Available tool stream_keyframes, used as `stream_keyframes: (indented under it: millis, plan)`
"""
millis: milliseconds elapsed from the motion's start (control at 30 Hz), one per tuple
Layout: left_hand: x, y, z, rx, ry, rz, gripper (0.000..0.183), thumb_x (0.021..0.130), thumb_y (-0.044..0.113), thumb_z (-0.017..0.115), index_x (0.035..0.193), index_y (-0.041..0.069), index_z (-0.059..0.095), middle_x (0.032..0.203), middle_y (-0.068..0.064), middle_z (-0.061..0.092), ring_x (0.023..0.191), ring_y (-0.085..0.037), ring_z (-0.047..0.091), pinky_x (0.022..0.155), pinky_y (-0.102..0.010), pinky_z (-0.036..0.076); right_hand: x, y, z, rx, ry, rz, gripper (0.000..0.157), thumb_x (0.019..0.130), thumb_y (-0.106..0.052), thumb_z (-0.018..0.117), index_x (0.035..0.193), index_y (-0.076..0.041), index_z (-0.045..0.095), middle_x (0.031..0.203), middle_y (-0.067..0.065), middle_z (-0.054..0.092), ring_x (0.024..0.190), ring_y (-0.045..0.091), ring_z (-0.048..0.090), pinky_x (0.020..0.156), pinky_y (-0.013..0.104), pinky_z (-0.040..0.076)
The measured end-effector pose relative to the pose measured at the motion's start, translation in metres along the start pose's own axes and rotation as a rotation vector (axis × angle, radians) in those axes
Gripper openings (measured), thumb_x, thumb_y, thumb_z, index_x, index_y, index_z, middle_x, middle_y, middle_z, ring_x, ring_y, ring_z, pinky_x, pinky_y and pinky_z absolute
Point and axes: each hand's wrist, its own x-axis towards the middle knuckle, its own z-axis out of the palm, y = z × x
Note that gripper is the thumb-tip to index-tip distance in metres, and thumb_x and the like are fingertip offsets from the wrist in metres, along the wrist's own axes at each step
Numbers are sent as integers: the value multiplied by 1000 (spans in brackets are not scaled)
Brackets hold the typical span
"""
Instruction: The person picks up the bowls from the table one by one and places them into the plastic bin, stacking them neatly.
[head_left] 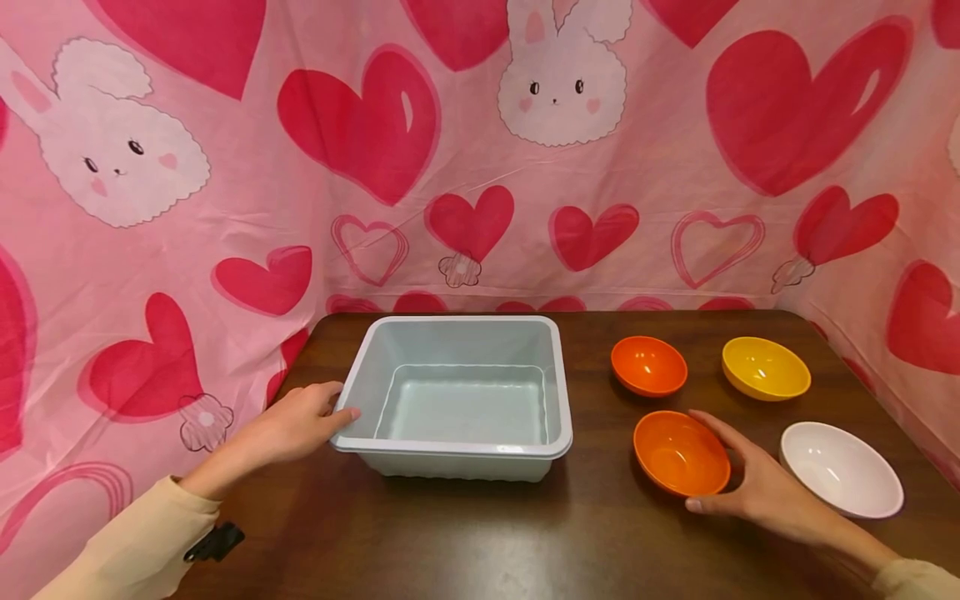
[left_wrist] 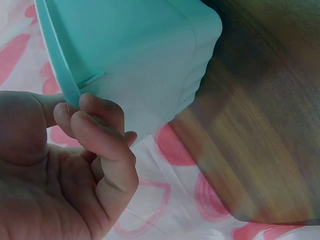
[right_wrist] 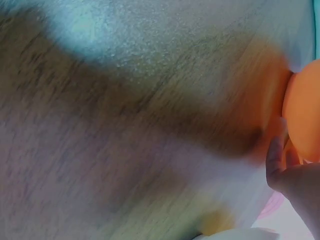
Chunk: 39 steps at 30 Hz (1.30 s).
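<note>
In the head view, my left hand (head_left: pixel 303 421) holds the left rim of a pale grey-blue plastic basin (head_left: pixel 450 448), thumb inside and fingers outside. The left wrist view shows the left hand's curled fingers (left_wrist: pixel 107 135) against the basin wall (left_wrist: pixel 145 85). My right hand (head_left: pixel 757 483) spans the near orange bowl (head_left: pixel 681 457), with a finger by its far rim and the thumb by its near side. A gap shows between palm and bowl. From the right wrist, only part of this orange bowl (right_wrist: pixel 306 110) is visible; whether the fingertips press it is unclear.
Behind the near bowl sits another orange bowl (head_left: pixel 649 367). A yellow bowl (head_left: pixel 765 369) lies to its right, and a white bowl (head_left: pixel 842 469) is beside my right hand. All rest on a dark wooden table (head_left: pixel 480 533). Pink heart-patterned cloth (head_left: pixel 652 167) hangs around the table.
</note>
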Motion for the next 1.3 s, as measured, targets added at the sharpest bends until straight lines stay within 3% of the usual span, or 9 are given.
stream_keyframes:
  millis: [300,867,1300]
  plan:
    - [0,0,0,4,-3,4,52,97,23,75,130,-14,59,92,-5,71,76,-18,63,69,-37,56,-1,0,1,51,-12,-2,112,75,-19,95,166,-17,28,160,20,40,126,-12,40,96,2,27]
    - [1,0,0,5,1,-1,50,97,22,74,128,-14,59,92,-5,71,76,-19,63,68,-38,56,0,1,1,42,-12,10,111,75,-20,95,165,-17,31,160,20,41,126,-11,39,95,0,25]
    - [0,0,0,-17,3,3,50,97,22,74,130,-14,60,95,-7,73,78,-19,65,70,-39,57,-1,-3,0,72,12,22,111,74,-16,95,164,-16,30,156,17,46,120,-1,54,93,8,38]
